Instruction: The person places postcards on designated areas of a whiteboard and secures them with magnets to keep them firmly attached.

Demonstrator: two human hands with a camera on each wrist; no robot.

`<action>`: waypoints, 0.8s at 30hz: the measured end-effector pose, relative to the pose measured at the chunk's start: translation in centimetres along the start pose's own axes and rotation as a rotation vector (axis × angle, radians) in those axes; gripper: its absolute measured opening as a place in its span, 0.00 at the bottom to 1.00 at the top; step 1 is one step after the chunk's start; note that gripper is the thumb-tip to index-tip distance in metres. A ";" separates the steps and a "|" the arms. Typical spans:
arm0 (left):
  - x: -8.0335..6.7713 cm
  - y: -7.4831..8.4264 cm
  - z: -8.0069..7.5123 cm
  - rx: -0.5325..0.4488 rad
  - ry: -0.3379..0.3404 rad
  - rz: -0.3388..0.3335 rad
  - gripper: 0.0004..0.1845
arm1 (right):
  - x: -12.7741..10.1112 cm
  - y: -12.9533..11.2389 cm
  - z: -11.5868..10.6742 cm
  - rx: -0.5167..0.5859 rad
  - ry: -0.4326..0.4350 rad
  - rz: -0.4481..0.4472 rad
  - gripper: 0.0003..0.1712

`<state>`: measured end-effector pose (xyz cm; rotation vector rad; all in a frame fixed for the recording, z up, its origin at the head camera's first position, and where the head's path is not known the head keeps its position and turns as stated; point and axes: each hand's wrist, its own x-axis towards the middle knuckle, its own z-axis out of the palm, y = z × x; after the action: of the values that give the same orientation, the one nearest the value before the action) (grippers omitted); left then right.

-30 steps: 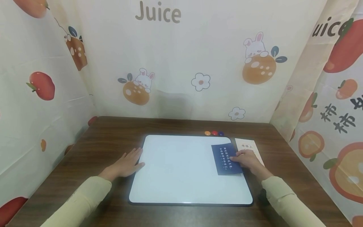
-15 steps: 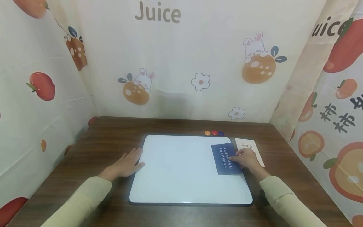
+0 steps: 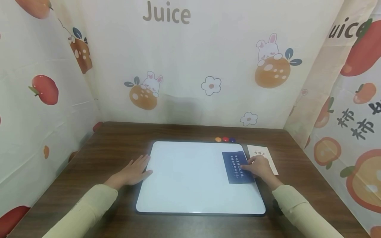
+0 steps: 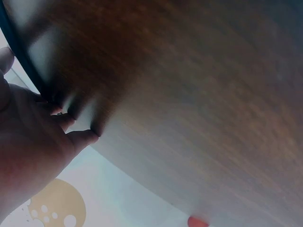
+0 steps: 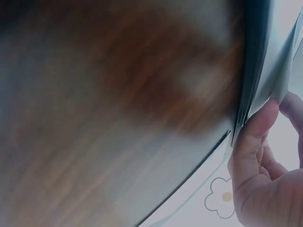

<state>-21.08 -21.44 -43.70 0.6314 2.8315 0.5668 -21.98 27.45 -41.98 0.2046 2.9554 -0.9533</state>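
Note:
In the head view a dark blue card with white vertical writing lies over the right part of a white board. My right hand pinches the card near its right edge, between thumb and fingers. The right wrist view shows that hand with the bent card edge between its fingertips, beside the board's dark rim. At the board's left edge rests my left hand, its fingers stretched out. From the left wrist view, the left hand has its fingertips by the rim and the tabletop.
Orange, red and dark blue round pieces lie behind the board. A cream card lies to the right, partly covered by the right hand. Something dark sits by the right sleeve. Printed curtains surround the wooden table.
The blue card's far right corner has come down slightly, and its far edge looks straighter. My right hand still pinches it; the left hand has stayed put.

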 end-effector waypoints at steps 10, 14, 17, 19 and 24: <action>0.0 0.3 -0.2 -0.006 -0.003 -0.002 0.40 | 0.1 -0.1 0.1 -0.040 -0.011 0.013 0.23; 0.0 0.2 0.1 -0.004 0.005 -0.008 0.40 | 0.1 -0.1 0.2 -0.052 -0.026 0.030 0.20; 0.1 0.1 0.2 0.005 0.010 -0.014 0.40 | 0.2 -0.1 0.2 -0.054 -0.033 0.031 0.19; 0.0 0.3 0.0 0.001 0.008 -0.012 0.40 | 0.3 -0.1 0.1 -0.058 -0.039 0.038 0.18; -0.3 1.0 -0.6 -0.012 0.010 -0.009 0.39 | 0.4 -0.4 0.1 -0.072 -0.050 0.051 0.17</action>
<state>-20.57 -20.92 -42.72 0.6155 2.8363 0.5869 -22.44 27.13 -41.87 0.2495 2.9173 -0.8325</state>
